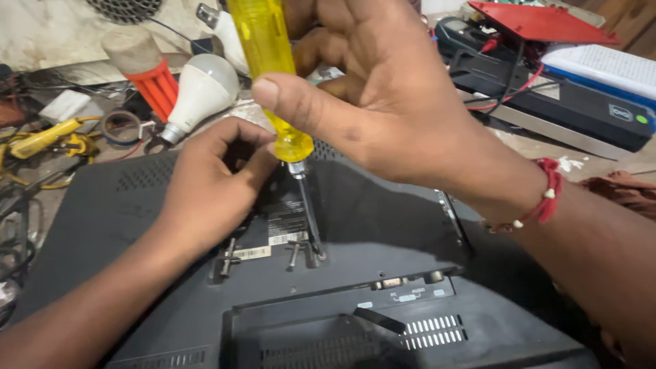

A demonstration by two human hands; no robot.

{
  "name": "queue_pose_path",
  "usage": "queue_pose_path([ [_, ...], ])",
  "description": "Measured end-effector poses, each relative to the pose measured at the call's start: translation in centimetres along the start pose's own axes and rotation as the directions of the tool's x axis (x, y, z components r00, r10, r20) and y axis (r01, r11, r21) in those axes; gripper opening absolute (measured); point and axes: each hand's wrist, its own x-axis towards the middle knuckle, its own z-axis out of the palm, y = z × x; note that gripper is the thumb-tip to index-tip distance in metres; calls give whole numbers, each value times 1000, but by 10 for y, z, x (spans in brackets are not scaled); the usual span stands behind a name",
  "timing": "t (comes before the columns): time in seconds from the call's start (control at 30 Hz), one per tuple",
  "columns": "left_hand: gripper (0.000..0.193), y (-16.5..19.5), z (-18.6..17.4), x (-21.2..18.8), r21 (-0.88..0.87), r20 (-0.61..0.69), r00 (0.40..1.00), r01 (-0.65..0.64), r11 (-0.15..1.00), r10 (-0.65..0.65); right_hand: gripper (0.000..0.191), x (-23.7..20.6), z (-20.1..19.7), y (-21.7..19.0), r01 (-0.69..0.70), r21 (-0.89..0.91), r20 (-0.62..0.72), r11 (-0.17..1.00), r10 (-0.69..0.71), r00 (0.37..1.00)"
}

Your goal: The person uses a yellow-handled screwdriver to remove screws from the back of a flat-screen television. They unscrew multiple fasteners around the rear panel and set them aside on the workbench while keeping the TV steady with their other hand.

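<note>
The right hand (383,102) pinches a glossy translucent yellow screwdriver (273,75), its steel tip at a screw on the matte black monitor back (383,225); the left hand (212,184), curled loosely beside the shaft, hides its fingertips.

An electronics repair workshop. A flat-screen set lies face down with its black back cover (171,205) exposed on a cluttered bench (547,147) (worn, stained surface). Around it: a white bulb (205,89) and an orange-collared bulb (147,68), a roll of tape (119,126), yellow-handled tools (41,137), tangled wires (20,205), and stacked equipment casings (567,102) under a red panel (540,20).
</note>
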Motion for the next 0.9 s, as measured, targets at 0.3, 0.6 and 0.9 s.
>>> queue_pose_path([
  [0.3,9,4,2,-1,27,-9,999,35,999,-35,36,-3,-11,5,91,103,100,991,-101,990],
  [0.6,9,7,2,-1,59,-23,1000,2,998,0,42,0,-6,-2,-7,48,-46,999,9,999],
  [0.9,8,10,1,-2,64,-13,999,38,997,-38,34,-1,-18,4,59,181,70,982,-73,995],
])
